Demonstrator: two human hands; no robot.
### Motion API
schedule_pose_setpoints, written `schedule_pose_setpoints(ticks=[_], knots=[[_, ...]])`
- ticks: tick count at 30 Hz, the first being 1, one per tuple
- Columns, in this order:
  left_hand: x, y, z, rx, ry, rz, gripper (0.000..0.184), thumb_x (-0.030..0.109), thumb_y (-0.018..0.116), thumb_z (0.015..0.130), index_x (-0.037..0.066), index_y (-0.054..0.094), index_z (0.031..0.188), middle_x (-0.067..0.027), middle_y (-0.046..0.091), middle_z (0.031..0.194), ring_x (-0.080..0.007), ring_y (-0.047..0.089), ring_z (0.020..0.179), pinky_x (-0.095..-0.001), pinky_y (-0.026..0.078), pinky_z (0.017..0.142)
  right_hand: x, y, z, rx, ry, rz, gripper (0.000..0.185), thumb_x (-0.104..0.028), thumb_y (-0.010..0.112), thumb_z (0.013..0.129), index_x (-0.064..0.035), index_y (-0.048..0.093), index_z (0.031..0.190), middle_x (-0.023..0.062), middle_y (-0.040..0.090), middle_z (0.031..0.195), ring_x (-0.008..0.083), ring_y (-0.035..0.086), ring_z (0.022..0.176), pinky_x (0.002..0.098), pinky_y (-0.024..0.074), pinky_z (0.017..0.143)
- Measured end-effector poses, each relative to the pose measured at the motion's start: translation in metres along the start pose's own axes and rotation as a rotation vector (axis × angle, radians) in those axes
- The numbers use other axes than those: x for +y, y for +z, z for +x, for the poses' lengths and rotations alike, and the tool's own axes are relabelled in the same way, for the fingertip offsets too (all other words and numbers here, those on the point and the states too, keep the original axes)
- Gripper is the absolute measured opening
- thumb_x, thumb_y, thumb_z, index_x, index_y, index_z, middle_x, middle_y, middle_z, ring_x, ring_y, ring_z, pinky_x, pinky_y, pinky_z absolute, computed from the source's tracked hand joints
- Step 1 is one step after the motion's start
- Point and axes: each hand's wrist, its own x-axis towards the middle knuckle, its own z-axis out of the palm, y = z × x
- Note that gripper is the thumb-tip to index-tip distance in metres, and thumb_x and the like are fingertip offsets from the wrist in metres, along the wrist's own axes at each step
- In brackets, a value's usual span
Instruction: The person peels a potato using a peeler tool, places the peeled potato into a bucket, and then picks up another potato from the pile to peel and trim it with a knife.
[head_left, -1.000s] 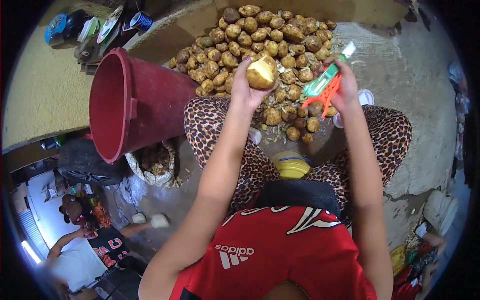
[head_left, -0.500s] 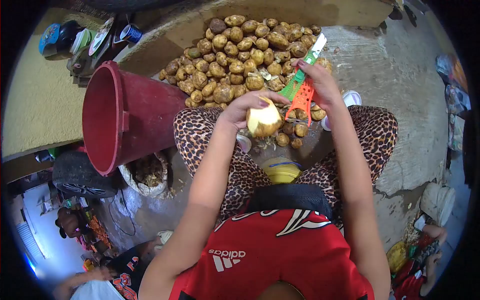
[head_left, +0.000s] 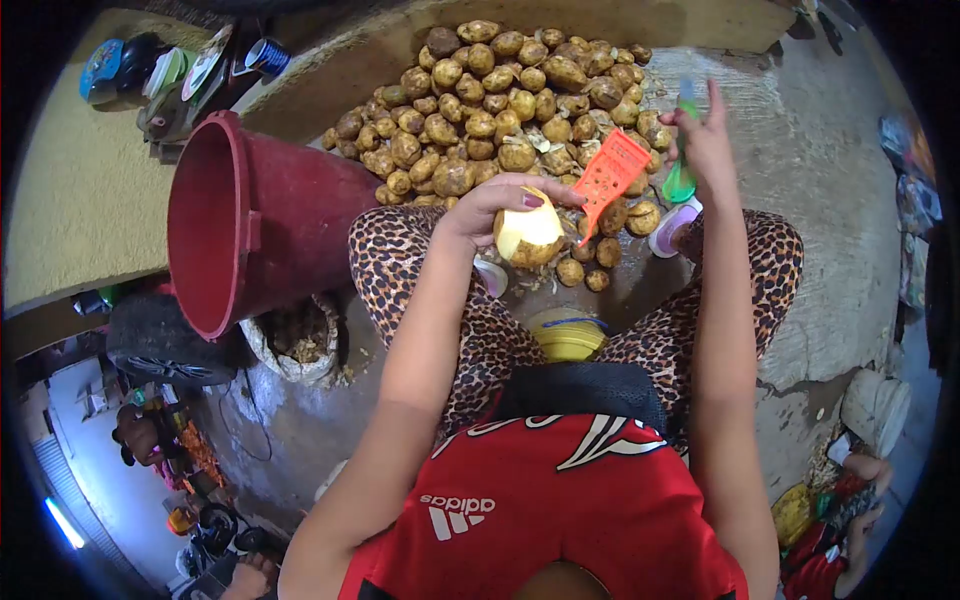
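Observation:
My left hand (head_left: pixel 495 208) is closed round a partly peeled potato (head_left: pixel 530 235), pale on top and with brown skin below. At the fingertips of that hand is an orange peeler (head_left: pixel 610 175) with holes in its flat body, apparently pinched there. My right hand (head_left: pixel 708 150) grips a green-handled knife (head_left: pixel 682 175), its blade pointing away and smeared by motion. One finger of this hand is stretched out. Beyond both hands lies a heap of unpeeled potatoes (head_left: pixel 480 125), with several loose ones nearer my feet.
A large red bucket (head_left: pixel 300 215) lies tipped at the left, beside a white sack (head_left: pixel 290 365) of scraps. Between my legs stands a yellow container (head_left: pixel 568 340). A low wall (head_left: pixel 330 75) runs behind the heap. Other people sit at the lower left and lower right (head_left: pixel 830 560).
The orange peeler has passed from my right hand to my left fingertips. My right hand has moved right and away from the potato with the green knife.

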Motion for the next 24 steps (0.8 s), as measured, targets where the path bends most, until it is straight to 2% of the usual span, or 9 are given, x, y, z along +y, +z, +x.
schedule_pose_setpoints(ticks=[2,3,6,9,11,14,17,20,24], knots=[[0.003,0.002,0.001,0.026,0.015,-0.023,0.063,0.026,0.056,0.068,-0.014,0.045,0.115,-0.0215,0.054,0.113,-0.0204,0.060,0.091,-0.0294,0.049,0.081,0.015,0.005,0.002,-0.050,-0.074,-0.173,0.036,-0.010,0.043,0.089,-0.0081,0.042,0.125,0.0082,0.054,0.081,0.0126,0.047,0.044,0.0270,0.0409,0.040],[0.004,-0.002,-0.001,0.036,0.006,-0.056,0.061,0.027,0.055,0.069,-0.014,0.047,0.114,-0.0220,0.054,0.113,-0.0208,0.060,0.092,-0.0302,0.049,0.082,0.014,0.004,0.005,-0.102,0.003,-0.212,0.028,-0.015,0.046,0.089,-0.0049,0.052,0.115,0.0079,0.055,0.085,0.0112,0.050,0.052,0.0263,0.0420,0.044],[0.001,-0.006,-0.001,0.119,0.036,-0.076,0.059,0.027,0.054,0.070,-0.014,0.048,0.112,-0.0223,0.055,0.112,-0.0216,0.060,0.093,-0.0307,0.048,0.083,0.009,0.003,0.004,-0.230,0.222,-0.176,0.024,-0.019,0.049,0.089,-0.0053,0.060,0.104,0.0060,0.057,0.085,0.0102,0.051,0.060,0.0247,0.0435,0.053],[-0.001,-0.006,0.002,0.129,0.011,-0.147,0.054,0.027,0.053,0.073,-0.013,0.050,0.110,-0.0226,0.055,0.112,-0.0243,0.060,0.093,-0.0321,0.047,0.084,0.012,0.023,-0.011,-0.485,0.234,-0.294,0.021,-0.020,0.055,0.086,-0.0055,0.062,0.099,0.0045,0.060,0.085,0.0110,0.053,0.069,0.0239,0.0440,0.065],[-0.005,-0.010,0.004,0.068,-0.018,-0.299,0.047,0.026,0.052,0.078,-0.009,0.051,0.109,-0.0206,0.057,0.107,-0.0259,0.060,0.092,-0.0364,0.049,0.082,0.036,0.029,-0.004,-0.480,0.183,-0.084,0.019,-0.019,0.058,0.084,-0.0052,0.062,0.096,0.0037,0.061,0.083,0.0118,0.055,0.071,0.0250,0.0445,0.066],[-0.004,0.001,0.010,0.431,0.107,-0.406,0.042,0.028,0.054,0.081,-0.003,0.049,0.109,-0.0173,0.059,0.101,-0.0261,0.061,0.090,-0.0426,0.051,0.079,0.029,0.027,0.002,-0.322,0.157,0.143,0.021,-0.017,0.061,0.082,-0.0029,0.057,0.098,0.0047,0.061,0.089,0.0143,0.060,0.077,0.0292,0.0508,0.060],[-0.007,-0.006,0.013,0.515,0.185,-0.500,0.041,0.032,0.058,0.081,0.005,0.049,0.110,-0.0144,0.059,0.100,-0.0266,0.062,0.088,-0.0453,0.054,0.069,0.007,0.010,0.018,-0.160,0.213,0.239,0.026,-0.016,0.058,0.083,-0.0038,0.053,0.105,0.0069,0.060,0.096,0.0171,0.062,0.077,0.0283,0.0561,0.060],[-0.007,-0.007,0.016,0.601,0.243,-0.519,0.041,0.035,0.058,0.082,0.006,0.049,0.110,-0.0129,0.059,0.101,-0.0270,0.062,0.087,-0.0426,0.056,0.063,-0.001,0.003,0.036,-0.201,0.278,0.350,0.025,-0.016,0.060,0.082,-0.0037,0.055,0.103,0.0085,0.061,0.095,0.0170,0.062,0.079,0.0282,0.0559,0.060],[-0.012,-0.011,0.023,0.622,0.234,-0.558,0.042,0.040,0.049,0.087,0.006,0.048,0.111,-0.0121,0.059,0.101,-0.0254,0.061,0.087,-0.0406,0.055,0.066,-0.020,0.033,0.013,-0.484,0.235,0.355,0.026,-0.011,0.065,0.077,0.0002,0.057,0.100,0.0083,0.063,0.094,0.0151,0.062,0.083,0.0289,0.0536,0.071]])
